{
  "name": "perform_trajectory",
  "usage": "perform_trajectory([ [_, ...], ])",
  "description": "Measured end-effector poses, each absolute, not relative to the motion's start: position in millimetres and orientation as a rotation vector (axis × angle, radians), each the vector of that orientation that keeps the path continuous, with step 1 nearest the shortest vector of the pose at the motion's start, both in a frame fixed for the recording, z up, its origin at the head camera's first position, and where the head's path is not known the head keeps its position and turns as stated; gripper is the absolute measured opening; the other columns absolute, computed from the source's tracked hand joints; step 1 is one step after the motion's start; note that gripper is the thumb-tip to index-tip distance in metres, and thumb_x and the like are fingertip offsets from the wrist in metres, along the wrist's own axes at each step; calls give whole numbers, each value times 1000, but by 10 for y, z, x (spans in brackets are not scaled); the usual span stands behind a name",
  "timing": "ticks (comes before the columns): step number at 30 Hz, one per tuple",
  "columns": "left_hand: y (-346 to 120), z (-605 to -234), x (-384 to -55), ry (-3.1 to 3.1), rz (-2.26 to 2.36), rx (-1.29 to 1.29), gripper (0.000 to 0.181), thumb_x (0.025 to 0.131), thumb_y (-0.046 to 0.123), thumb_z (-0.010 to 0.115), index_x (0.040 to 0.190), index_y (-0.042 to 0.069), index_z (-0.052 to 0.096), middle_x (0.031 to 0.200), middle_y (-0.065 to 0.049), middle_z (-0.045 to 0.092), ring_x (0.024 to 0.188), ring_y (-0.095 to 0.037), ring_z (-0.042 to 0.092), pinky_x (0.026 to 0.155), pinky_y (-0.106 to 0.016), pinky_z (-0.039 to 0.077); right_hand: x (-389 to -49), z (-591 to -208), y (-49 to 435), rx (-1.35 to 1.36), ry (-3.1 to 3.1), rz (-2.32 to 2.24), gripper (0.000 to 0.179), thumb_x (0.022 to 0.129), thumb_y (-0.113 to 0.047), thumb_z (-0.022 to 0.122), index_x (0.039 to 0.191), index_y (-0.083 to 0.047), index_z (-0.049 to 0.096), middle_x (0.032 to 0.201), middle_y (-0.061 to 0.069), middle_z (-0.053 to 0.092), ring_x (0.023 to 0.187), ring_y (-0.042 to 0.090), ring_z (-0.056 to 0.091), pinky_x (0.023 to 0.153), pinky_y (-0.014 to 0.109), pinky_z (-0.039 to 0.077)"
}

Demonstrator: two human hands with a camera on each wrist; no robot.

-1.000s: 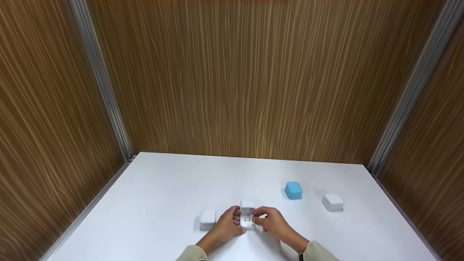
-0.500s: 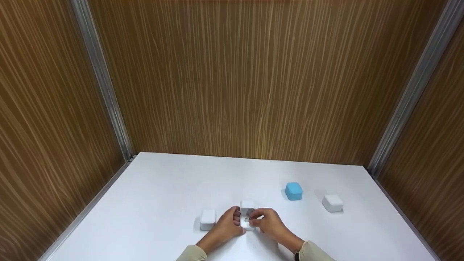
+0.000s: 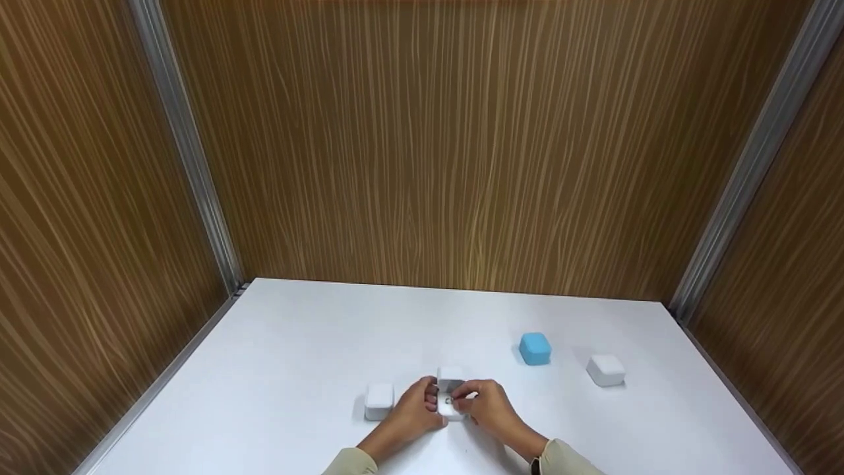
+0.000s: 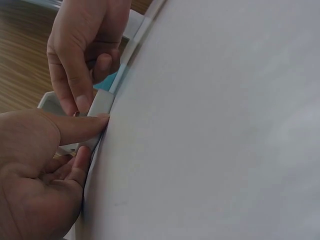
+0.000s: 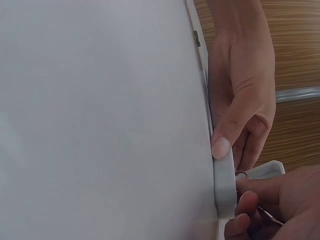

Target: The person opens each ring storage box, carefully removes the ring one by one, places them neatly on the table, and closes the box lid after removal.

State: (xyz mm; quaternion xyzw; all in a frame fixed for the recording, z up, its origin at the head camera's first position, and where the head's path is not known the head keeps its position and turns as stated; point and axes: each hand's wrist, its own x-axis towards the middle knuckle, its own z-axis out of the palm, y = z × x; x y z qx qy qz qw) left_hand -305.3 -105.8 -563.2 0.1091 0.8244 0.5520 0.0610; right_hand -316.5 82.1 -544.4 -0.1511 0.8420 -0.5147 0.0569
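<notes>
A small white ring box (image 3: pixel 450 377) stands with its lid raised on the table, seen in the head view. My left hand (image 3: pixel 413 410) grips its base from the left, the thumb on the front side and the fingers round the back. Inside the box sits a small ring (image 5: pixel 242 174), clearest in the right wrist view. My right hand (image 3: pixel 492 410) reaches in from the right and pinches the ring between thumb and forefinger. In the left wrist view, the right fingertips (image 4: pixel 82 104) are down at the box's cushion; most of the ring is hidden there.
Left of the hands is a closed white box (image 3: pixel 379 401). A closed blue box (image 3: pixel 535 348) and another white one (image 3: pixel 605 369) stand farther back on the right. The white table (image 3: pixel 330 316) is bordered by wood-grain panels (image 3: pixel 422 145).
My right hand has moved slightly left and down into the open box, its fingertips closing on the ring. The left hand keeps its grip on the box. The other boxes stay put.
</notes>
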Motion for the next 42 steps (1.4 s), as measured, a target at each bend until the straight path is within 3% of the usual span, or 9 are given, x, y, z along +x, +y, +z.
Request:
perform_trajectory([
  [9,-1060,-5625,-3052,2490,1660,294,71,75,-4,78,138,-2,47,118,-8,57,102,-18,57,91,-35,52,-3189,-5456,829,-455,2574,-1536,12,85,4,69,91,-3,77,94,7,74,47,4,45,44,18,38],
  [17,-1065,-5647,-3028,2480,1705,352,70,72,-6,76,136,-4,47,116,-9,57,100,-18,56,86,-28,50,-3198,-5503,825,-417,2536,-1606,10,83,4,71,89,-1,78,90,7,74,45,3,42,43,17,36],
  [29,-1072,-5628,-3017,2484,1668,333,76,74,-2,77,142,-4,44,123,-10,57,104,-19,56,92,-33,51,-3234,-5519,829,-322,2456,-1688,6,82,-1,76,87,0,78,61,-5,63,42,3,41,42,18,35],
  [42,-1069,-5625,-3031,2469,1680,332,74,75,-3,77,142,-3,44,121,-9,56,104,-19,56,93,-36,50,-3251,-5524,833,-240,2429,-1735,8,83,-5,78,89,0,79,69,1,71,43,4,42,42,18,37],
])
